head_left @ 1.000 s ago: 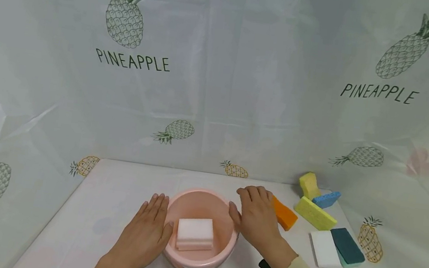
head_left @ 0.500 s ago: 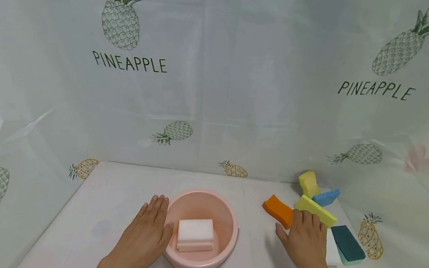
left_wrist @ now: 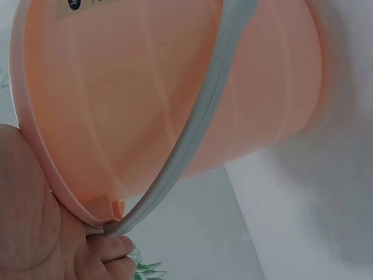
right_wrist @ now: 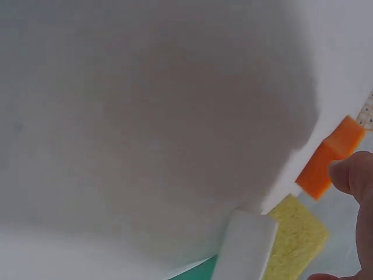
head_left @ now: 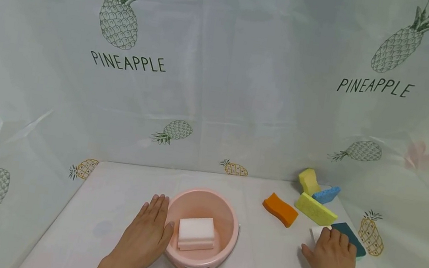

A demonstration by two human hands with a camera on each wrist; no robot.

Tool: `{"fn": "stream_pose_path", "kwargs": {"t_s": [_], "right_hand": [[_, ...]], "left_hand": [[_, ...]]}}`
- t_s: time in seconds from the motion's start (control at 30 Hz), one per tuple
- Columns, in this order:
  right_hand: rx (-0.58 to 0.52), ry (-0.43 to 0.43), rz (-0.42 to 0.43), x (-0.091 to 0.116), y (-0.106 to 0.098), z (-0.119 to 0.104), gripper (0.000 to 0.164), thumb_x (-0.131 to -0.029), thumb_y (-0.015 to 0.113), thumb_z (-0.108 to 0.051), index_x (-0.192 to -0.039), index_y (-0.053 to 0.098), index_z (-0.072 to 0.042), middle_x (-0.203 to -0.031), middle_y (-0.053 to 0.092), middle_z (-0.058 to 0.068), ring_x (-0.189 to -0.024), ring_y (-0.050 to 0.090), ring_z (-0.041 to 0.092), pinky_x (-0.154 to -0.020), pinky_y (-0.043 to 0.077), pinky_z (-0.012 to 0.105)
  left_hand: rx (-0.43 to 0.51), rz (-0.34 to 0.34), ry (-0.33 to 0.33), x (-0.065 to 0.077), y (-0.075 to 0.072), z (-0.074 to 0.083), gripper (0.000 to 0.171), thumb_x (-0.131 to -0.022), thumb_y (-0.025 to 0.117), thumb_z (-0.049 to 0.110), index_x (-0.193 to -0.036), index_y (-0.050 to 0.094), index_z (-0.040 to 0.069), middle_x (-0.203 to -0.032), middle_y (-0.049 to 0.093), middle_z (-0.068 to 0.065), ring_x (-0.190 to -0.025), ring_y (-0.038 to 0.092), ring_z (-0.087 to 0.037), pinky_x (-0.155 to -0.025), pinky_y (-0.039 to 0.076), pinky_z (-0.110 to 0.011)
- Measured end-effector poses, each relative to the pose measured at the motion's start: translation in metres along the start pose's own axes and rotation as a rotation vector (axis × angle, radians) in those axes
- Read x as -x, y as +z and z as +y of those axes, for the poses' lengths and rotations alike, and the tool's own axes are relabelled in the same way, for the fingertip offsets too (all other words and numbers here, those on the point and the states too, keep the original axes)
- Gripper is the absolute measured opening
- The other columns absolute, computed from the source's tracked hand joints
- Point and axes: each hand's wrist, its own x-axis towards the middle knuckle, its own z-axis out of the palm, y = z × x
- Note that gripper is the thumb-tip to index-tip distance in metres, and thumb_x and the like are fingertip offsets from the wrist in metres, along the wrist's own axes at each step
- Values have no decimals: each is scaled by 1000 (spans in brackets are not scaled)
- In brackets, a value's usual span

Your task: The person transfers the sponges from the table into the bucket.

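A pink bucket [head_left: 227,251] stands mid-table with a white sponge [head_left: 196,230] lying inside. My left hand [head_left: 145,234] rests with straight fingers along the left side of its rim. In the left wrist view that hand lies right where the grey handle [left_wrist: 186,140] joins the bucket. Over at the right, my right hand [head_left: 332,259] hovers above a second white sponge [head_left: 318,231], partly covering it. Its thumb stands apart from the fingers, and the right wrist view shows the white sponge [right_wrist: 245,245] outside its grip. A dark green sponge [head_left: 351,238] lies just beside.
An orange sponge [head_left: 280,209] sits between the bucket and a yellow-green sponge [head_left: 316,209]. Farther back are a yellow sponge [head_left: 309,181] and a blue sponge [head_left: 326,194], close to the pineapple-print curtain [head_left: 245,88] behind the table.
My right hand has gone from the bucket's right rim across to the right, past the orange sponge, to above the white sponge. The left hand has stayed at the rim.
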Motion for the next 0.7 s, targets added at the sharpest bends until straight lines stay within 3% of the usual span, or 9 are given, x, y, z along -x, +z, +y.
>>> {"fn": "stream_pose_path", "kwargs": {"t_s": [0.33, 0.53, 0.7], "right_hand": [[-4, 77, -109, 3, 5, 16, 85, -75, 87, -56, -93, 45, 15, -85, 44, 28, -86, 43, 45, -74, 40, 54], [-15, 156, -237, 2, 9, 24, 87, -79, 82, -59, -95, 45, 18, -90, 45, 35, -89, 43, 48, -78, 42, 58], [-34, 156, -232, 3, 12, 28, 81, -81, 81, -56, -92, 45, 16, -86, 45, 32, -86, 43, 48, -74, 42, 57]], "left_hand": [[-10, 7, 10, 0, 1, -2, 65, -113, 42, 36, -159, 36, -9, -168, 34, -26, -160, 26, -41, -129, 25, -58], [-8, 9, 8, 0, 1, -3, 64, -113, 42, 36, -160, 36, -9, -168, 34, -25, -160, 26, -40, -130, 25, -58], [-4, -2, 1, 0, 1, -2, 64, -113, 42, 35, -160, 35, -8, -168, 33, -25, -160, 25, -41, -130, 23, -57]]}}
